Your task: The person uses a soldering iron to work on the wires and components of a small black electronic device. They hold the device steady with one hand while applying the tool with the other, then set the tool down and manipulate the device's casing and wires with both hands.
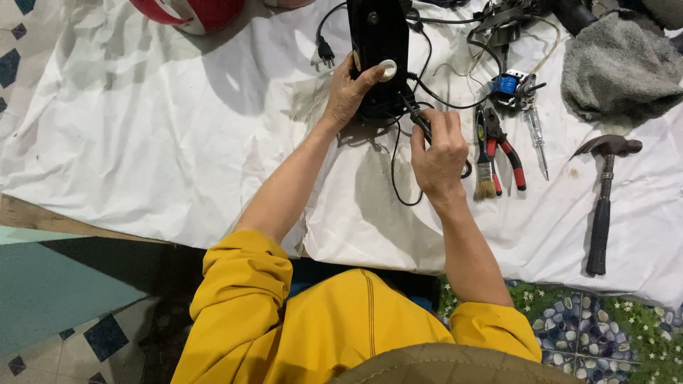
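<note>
The black plastic appliance casing [378, 53] lies near the far edge of the white cloth-covered bench [156, 135], a round white knob [388, 70] on its face. No packages or labels show that I can make out. To the left, the cloth is bare and wrinkled right up to the near wooden edge; to the right, it is crowded: a small bristle brush [484, 178], red-handled pliers [506, 153], a clear-handled tester screwdriver [537, 139], a black-handled claw hammer [602, 199] and a grey towel [619, 67]. My left hand [348, 89] wraps the casing's side, thumb touching the knob. My right hand [439, 153] is closed around a slim dark-handled tool [416, 117], its tip at the casing's lower end.
</note>
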